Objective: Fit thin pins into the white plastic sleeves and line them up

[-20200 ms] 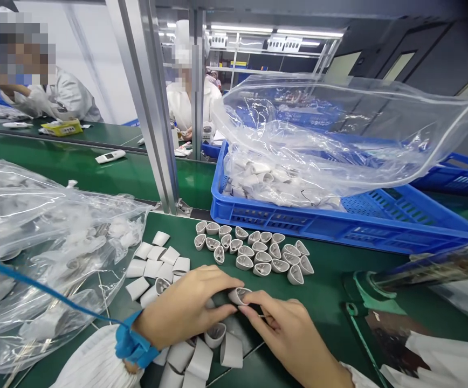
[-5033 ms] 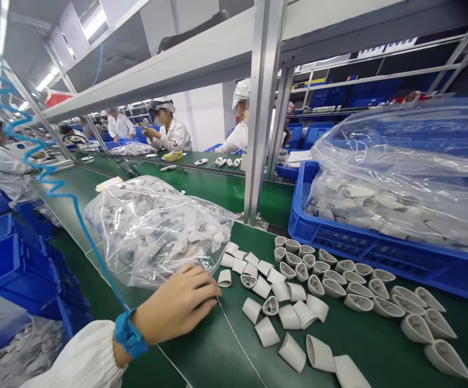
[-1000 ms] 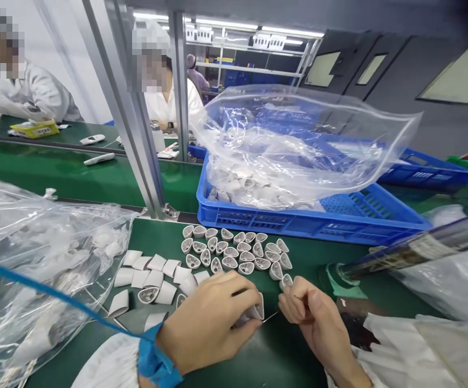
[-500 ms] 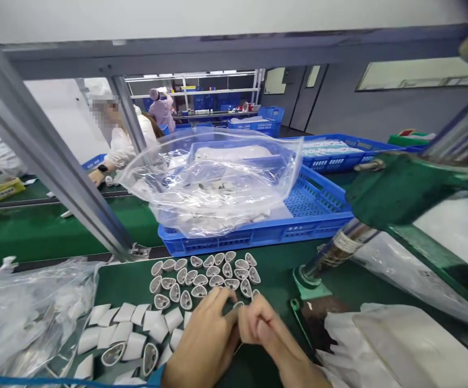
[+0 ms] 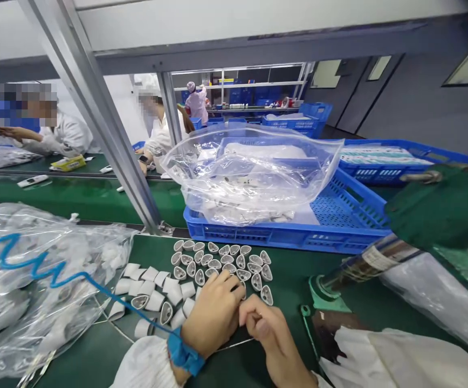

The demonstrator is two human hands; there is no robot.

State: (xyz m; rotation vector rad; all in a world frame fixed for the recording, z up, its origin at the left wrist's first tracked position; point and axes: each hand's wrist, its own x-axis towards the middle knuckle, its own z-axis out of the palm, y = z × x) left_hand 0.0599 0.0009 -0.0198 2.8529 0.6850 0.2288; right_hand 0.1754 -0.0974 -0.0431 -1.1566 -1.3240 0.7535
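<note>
My left hand [image 5: 213, 310] is at the front edge of a group of hollow, drop-shaped white parts [image 5: 228, 268] standing on the green work surface [image 5: 290, 269]. Its fingers curl downward, and whatever lies under them is hidden. Close by on the right, my right hand [image 5: 268, 334] has its fingers bent into a pinch near the left fingertips; nothing can be made out between them. More white parts [image 5: 173, 293] lie on their sides to the left of my left hand. A blue wrist band [image 5: 184, 353] with a coiled cord is around my left wrist.
Behind the parts stands a blue crate [image 5: 258, 235] holding a clear plastic bag [image 5: 254, 188]. Bagged pieces [image 5: 56, 264] lie at the left. A green metal stand [image 5: 327, 293] rises at the right, beside white sheeting [image 5: 404, 355]. Other people sit beyond the metal post [image 5: 116, 145].
The view has turned left, bringing the blue cord, my left sleeve and another person into sight. Both hands stay close together, with the left fingers now more curled down.
</note>
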